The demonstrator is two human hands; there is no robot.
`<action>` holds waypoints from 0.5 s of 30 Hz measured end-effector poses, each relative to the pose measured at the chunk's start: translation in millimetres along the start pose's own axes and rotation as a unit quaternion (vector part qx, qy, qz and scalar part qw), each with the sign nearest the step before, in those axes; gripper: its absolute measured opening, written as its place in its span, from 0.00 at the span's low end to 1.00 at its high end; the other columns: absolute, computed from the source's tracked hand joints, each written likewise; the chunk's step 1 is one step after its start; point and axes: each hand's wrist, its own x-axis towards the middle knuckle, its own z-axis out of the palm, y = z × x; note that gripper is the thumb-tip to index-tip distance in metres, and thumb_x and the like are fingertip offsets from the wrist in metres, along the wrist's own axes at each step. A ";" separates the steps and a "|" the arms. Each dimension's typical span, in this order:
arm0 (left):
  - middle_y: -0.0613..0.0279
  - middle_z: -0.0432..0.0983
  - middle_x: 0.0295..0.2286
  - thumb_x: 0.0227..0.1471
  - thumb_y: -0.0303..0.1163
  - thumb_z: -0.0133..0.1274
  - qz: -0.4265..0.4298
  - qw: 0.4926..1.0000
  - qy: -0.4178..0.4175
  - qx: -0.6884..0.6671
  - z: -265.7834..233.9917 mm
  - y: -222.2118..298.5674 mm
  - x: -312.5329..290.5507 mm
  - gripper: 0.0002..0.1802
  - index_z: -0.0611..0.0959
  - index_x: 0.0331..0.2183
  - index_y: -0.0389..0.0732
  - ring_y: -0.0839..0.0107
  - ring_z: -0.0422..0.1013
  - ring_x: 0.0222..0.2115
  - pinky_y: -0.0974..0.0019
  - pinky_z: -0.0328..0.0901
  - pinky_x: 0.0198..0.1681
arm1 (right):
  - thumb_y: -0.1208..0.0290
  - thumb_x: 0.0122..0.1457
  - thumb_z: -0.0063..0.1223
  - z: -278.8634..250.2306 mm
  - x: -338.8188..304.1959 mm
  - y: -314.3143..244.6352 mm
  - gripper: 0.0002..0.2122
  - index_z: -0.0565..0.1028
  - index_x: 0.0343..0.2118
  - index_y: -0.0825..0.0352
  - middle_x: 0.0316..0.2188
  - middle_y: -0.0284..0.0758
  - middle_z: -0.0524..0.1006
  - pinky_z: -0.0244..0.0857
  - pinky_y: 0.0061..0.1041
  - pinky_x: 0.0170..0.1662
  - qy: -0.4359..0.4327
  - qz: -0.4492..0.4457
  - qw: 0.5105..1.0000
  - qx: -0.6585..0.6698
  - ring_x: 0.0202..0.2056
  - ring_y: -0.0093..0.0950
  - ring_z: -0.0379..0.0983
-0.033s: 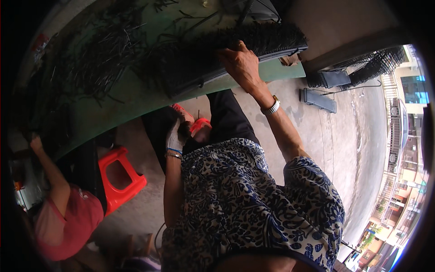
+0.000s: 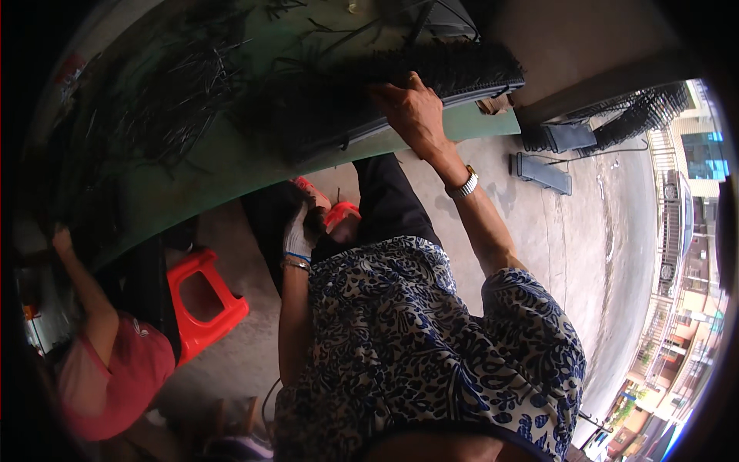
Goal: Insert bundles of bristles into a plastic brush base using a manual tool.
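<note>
My right hand [image 2: 416, 117], bare with a watch at the wrist, lies on a long black bristly piece [image 2: 462, 68] with a straight grey edge. Its fingers are bent and closed among the dark bristles; what exactly they grip is lost in shadow. My left hand [image 2: 297, 232], in a pale glove with a blue band at the wrist, hangs low beside my dark trouser leg, below the table edge. Its fingers are dark and hard to make out. The bristly piece lies along the near side of a green table [image 2: 208, 181].
Loose black strips [image 2: 185, 92] are heaped on the table's left. A red stool [image 2: 208, 304] stands at left, near a person in a red top [image 2: 127, 377] whose arm reaches the table. Grey trough-like pieces [image 2: 540, 172] lie on the floor at right, near black bristly coils [image 2: 650, 115].
Almost nothing differs. My right hand and the bristly piece appear shifted very slightly right and down in the picture, with the whole view.
</note>
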 end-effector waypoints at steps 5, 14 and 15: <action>0.66 0.78 0.25 0.58 0.44 0.52 -0.009 0.997 -0.056 -0.059 -3.9 1.4 -8.6 0.14 0.82 0.38 0.45 0.74 0.72 0.19 0.70 0.69 0.20 | 0.65 0.58 0.54 -26.7 18.4 -20.9 0.09 0.81 0.39 0.57 0.27 0.35 0.74 0.67 0.30 0.32 -0.034 0.028 0.992 0.116 0.30 0.34 0.73; 0.54 0.78 0.36 0.60 0.50 0.46 0.083 0.964 -0.123 -0.221 49.4 61.4 -63.3 0.26 0.77 0.46 0.38 0.60 0.76 0.35 0.57 0.74 0.36 | 0.60 0.59 0.50 50.4 133.7 -74.0 0.13 0.79 0.33 0.65 0.30 0.47 0.78 0.67 0.41 0.37 -0.295 -0.121 0.929 0.191 0.34 0.48 0.74; 0.52 0.78 0.41 0.60 0.53 0.44 0.095 0.950 -0.216 -0.204 37.0 74.8 -62.9 0.28 0.76 0.48 0.37 0.58 0.75 0.40 0.53 0.73 0.43 | 0.56 0.59 0.51 66.0 142.6 -89.1 0.16 0.79 0.32 0.67 0.28 0.48 0.77 0.68 0.38 0.37 -0.279 -0.145 0.911 0.268 0.33 0.47 0.74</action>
